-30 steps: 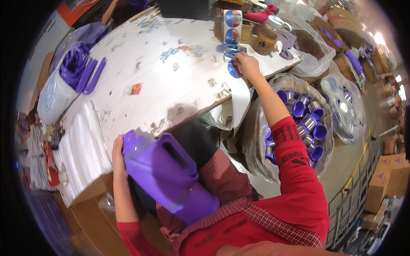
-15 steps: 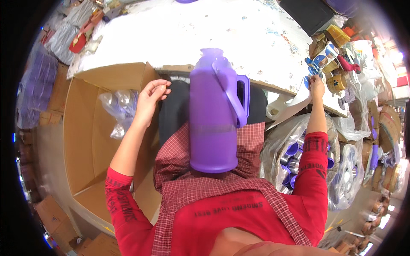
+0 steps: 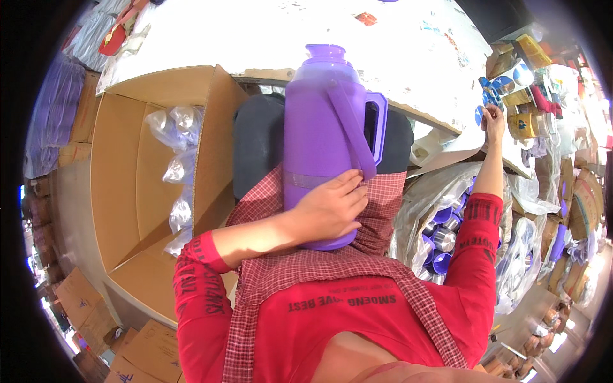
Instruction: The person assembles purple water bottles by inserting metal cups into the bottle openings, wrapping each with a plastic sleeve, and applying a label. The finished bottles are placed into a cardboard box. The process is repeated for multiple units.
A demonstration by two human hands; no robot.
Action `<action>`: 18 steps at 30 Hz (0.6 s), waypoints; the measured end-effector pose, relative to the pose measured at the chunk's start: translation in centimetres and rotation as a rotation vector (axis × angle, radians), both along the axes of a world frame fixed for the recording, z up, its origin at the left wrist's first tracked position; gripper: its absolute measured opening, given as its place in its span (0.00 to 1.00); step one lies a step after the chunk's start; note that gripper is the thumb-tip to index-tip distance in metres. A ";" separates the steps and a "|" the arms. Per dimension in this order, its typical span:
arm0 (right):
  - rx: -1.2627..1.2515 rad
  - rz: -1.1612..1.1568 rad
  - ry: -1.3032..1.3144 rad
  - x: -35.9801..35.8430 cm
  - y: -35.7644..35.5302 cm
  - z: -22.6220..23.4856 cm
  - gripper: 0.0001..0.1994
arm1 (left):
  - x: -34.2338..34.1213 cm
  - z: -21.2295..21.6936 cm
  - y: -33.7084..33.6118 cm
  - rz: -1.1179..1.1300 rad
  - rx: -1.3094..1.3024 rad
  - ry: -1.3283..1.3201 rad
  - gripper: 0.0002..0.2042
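A purple thermos flask (image 3: 316,134) with a swing handle and a side grip stands on my lap, its mouth toward the table. Across its lower body lies my left hand (image 3: 338,201), the fingers curved around the side below the handle. My right hand (image 3: 493,121) is at the table's right edge, thumb and fingers pinched on a small blue round sticker (image 3: 479,115). Just beyond it are more blue and white labels (image 3: 511,80); the fingertips partly hide where they meet.
An open cardboard box (image 3: 131,185) on my left holds several plastic-wrapped pieces. The white table (image 3: 268,38) stretches ahead. To my right, a clear bag (image 3: 408,210) contains purple-and-silver cups. A yellow tape roll (image 3: 525,126) sits past my right hand.
My left hand has come from beside the box onto the flask's lower body. My right hand stays at the labels, a blue sticker now showing at its fingertips.
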State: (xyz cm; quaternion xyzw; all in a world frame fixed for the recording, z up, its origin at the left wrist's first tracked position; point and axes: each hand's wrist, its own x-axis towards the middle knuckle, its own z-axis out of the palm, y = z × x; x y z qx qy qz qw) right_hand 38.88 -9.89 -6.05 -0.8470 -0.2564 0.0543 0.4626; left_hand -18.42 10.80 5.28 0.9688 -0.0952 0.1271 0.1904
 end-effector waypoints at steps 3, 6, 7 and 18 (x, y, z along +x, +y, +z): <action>0.000 0.008 -0.148 -0.6 0.2 0.0 0.12 | 1.9 -0.8 -2.1 -0.007 0.159 0.064 0.23; 0.027 -0.081 -0.044 0.1 0.3 -0.8 0.12 | 3.2 -1.6 -3.4 0.045 0.201 0.046 0.15; 0.017 -0.113 -0.029 0.6 0.2 -1.1 0.11 | 3.6 -1.9 -3.6 0.081 0.211 0.040 0.14; -0.340 -0.100 -1.119 -10.2 1.5 5.6 0.09 | 2.4 -0.3 -4.0 0.066 0.033 -0.046 0.10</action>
